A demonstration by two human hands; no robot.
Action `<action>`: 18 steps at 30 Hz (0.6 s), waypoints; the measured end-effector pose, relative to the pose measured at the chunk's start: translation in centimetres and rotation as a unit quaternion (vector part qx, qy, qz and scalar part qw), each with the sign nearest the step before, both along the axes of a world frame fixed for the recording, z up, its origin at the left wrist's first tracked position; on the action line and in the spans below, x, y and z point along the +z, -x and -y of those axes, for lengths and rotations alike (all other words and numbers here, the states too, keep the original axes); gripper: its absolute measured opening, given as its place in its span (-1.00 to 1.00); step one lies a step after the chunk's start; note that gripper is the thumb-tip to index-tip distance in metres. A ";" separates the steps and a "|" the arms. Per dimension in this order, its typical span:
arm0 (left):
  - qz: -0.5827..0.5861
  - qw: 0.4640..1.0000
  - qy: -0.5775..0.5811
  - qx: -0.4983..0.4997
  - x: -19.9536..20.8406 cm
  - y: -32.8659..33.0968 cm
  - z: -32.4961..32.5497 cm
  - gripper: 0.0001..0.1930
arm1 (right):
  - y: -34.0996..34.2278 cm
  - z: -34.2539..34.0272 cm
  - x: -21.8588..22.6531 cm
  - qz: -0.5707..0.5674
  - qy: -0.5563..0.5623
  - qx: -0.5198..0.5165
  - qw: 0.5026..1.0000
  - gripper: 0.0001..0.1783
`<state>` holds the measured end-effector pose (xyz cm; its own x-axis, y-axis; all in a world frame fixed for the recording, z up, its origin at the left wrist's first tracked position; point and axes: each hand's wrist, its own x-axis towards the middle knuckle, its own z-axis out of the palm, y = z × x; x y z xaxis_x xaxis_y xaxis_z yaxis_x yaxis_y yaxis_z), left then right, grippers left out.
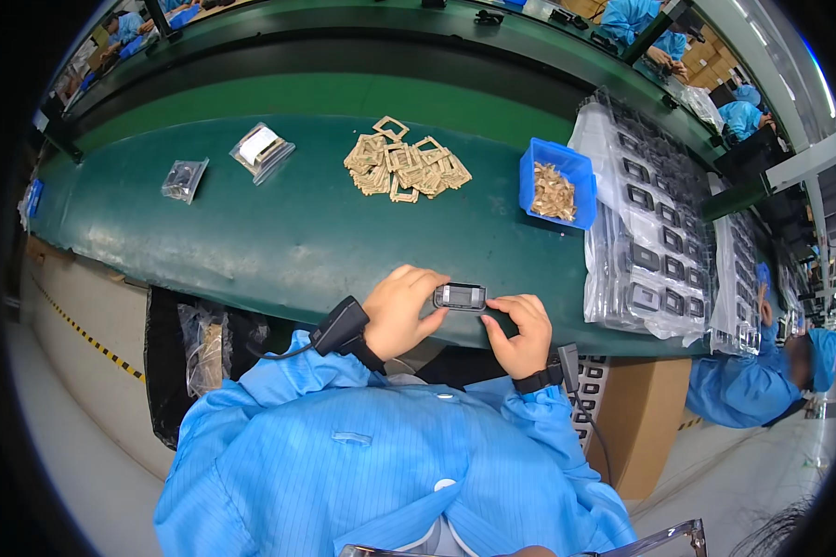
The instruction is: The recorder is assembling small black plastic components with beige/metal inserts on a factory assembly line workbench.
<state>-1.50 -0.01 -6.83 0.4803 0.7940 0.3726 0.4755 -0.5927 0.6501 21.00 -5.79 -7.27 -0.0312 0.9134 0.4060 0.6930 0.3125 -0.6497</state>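
Between my two hands, just above the bench's near edge, is a small dark housing (pixel 461 296), a rounded rectangle with a paler grey panel set in its face. My left hand (pixel 401 311) is closed on its left end, fingers along the upper edge and thumb below, while my right hand (pixel 522 332) meets its right end with thumb and forefinger narrowly parted; I cannot tell whether they actually grip it or only steady it. I judge it light and stiff, probably moulded plastic, so it should not bend under a modest pinch. The rim looks smooth and could slide on bare skin, and the panel may scratch or smudge, so I would take hold by the short ends and long edges and keep my fingertips off its face. Beyond my hands, on the green bench (pixel 279 223), lies a heap of tan frames (pixel 409 167); they look thin and light, easier to flex, best lifted singly by an outer edge. Past my right hand stand a blue bin (pixel 564 156) of small tan pieces (pixel 554 193) and, farther right, clear trays (pixel 658 243) bearing dark frames.
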 end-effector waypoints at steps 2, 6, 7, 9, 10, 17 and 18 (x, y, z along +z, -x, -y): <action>0.020 0.999 0.045 0.009 1.1 0.1 0.0 -0.63 | -0.1 0.0 -0.1 -0.019 0.001 -0.015 1.000 -0.78; 0.011 0.998 0.063 0.001 1.6 0.9 -1.5 -0.66 | -0.6 -0.4 0.8 -0.082 0.037 -0.058 0.994 -0.79; -0.004 0.998 0.067 -0.002 1.6 1.1 -1.8 -0.67 | -0.6 -0.5 1.2 -0.064 0.040 -0.055 0.996 -0.76; -0.020 0.997 0.073 -0.006 1.6 1.1 -1.7 -0.67 | -0.3 -0.6 1.2 -0.033 0.037 -0.049 0.998 -0.74; -0.008 0.998 0.057 -0.008 1.6 0.7 -1.4 -0.66 | 0.0 -0.7 1.2 0.001 0.032 -0.041 0.999 -0.72; 0.005 0.993 -0.035 -0.109 -0.5 -0.4 -1.2 -0.59 | 1.4 -0.1 0.3 0.036 -0.050 0.004 0.998 -0.68; 0.003 0.994 -0.034 -0.108 -0.7 -0.4 -1.2 -0.59 | 1.4 -0.1 0.3 0.036 -0.049 0.005 0.998 -0.68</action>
